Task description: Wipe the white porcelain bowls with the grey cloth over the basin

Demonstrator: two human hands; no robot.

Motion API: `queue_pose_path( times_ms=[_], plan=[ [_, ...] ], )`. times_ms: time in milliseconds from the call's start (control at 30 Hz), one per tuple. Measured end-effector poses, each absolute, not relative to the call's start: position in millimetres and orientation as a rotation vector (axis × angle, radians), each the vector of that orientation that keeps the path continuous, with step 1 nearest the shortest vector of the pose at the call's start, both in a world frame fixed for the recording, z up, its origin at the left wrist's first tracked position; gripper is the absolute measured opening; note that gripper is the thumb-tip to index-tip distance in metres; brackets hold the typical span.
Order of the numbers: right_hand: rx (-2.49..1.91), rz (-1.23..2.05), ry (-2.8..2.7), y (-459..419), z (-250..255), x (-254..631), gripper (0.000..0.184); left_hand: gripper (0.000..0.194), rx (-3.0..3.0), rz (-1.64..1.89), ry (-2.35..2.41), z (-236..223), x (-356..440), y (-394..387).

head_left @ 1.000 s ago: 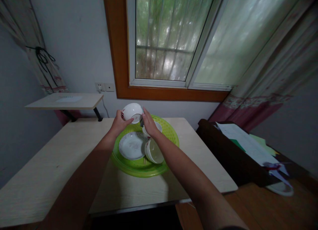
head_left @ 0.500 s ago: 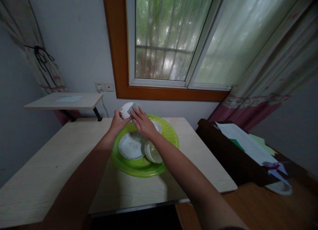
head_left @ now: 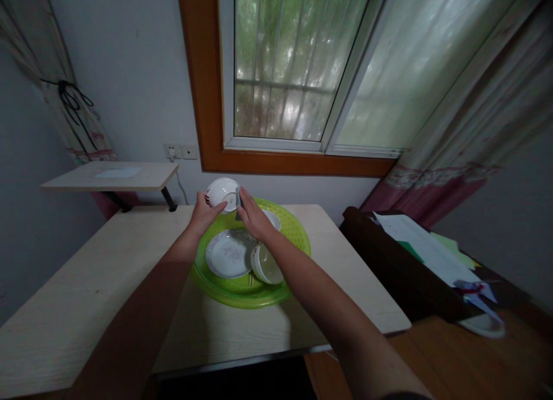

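Note:
My left hand (head_left: 204, 213) is closed on a white bowl (head_left: 221, 193) with red marks, held bottom up above the far left rim of a round green basin (head_left: 298, 239). At the bowl's right side my right hand (head_left: 253, 217) pinches a small grey thing, pressed against the bowl; I cannot make out what it is. Inside the basin lie a white plate (head_left: 228, 254), a white bowl tipped on its side (head_left: 266, 265) and another white bowl (head_left: 273, 218) behind my right hand. A pair of chopstick ends (head_left: 251, 281) shows by the tipped bowl.
The basin stands on a light wooden table (head_left: 86, 285) under a window. A small side shelf (head_left: 108, 176) juts from the wall at left. At right a dark bench (head_left: 401, 267) carries papers (head_left: 427, 247). Curtains hang on both sides.
My right hand slid over the bowl's bottom to the left and has come back to its right side. The bowl turned a little in my left hand.

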State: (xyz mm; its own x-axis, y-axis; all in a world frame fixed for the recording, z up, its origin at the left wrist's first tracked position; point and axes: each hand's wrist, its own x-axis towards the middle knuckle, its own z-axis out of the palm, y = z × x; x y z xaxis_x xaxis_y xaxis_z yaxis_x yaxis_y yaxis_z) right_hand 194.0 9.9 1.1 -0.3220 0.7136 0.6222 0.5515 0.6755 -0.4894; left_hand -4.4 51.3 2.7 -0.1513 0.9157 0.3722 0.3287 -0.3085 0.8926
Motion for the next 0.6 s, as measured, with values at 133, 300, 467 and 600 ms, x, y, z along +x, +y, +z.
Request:
queue_pose_path(
  times_ms=[133, 300, 467, 600],
  plan=[
    [-0.876, 0.052, -2.117, 4.0, 10.1, 191.9, 0.056, 0.059, 1.729, 1.397, 1.394, 1.4, -1.6, 49.0],
    [-0.829, -0.042, -2.222, -0.9, 17.9, 186.8, 0.051, 0.053, 1.877, 1.291, 1.280, -0.8, -0.1, 45.7],
    [-0.898, 0.043, -2.087, 6.4, 14.4, 190.3, 0.054, 0.056, 1.900, 1.271, 1.288, 3.1, 3.6, 38.6],
    [-0.973, 0.234, -1.878, 19.0, 4.9, 197.1, 0.062, 0.059, 1.925, 1.264, 1.306, 5.5, 3.4, 36.3]
  ],
)
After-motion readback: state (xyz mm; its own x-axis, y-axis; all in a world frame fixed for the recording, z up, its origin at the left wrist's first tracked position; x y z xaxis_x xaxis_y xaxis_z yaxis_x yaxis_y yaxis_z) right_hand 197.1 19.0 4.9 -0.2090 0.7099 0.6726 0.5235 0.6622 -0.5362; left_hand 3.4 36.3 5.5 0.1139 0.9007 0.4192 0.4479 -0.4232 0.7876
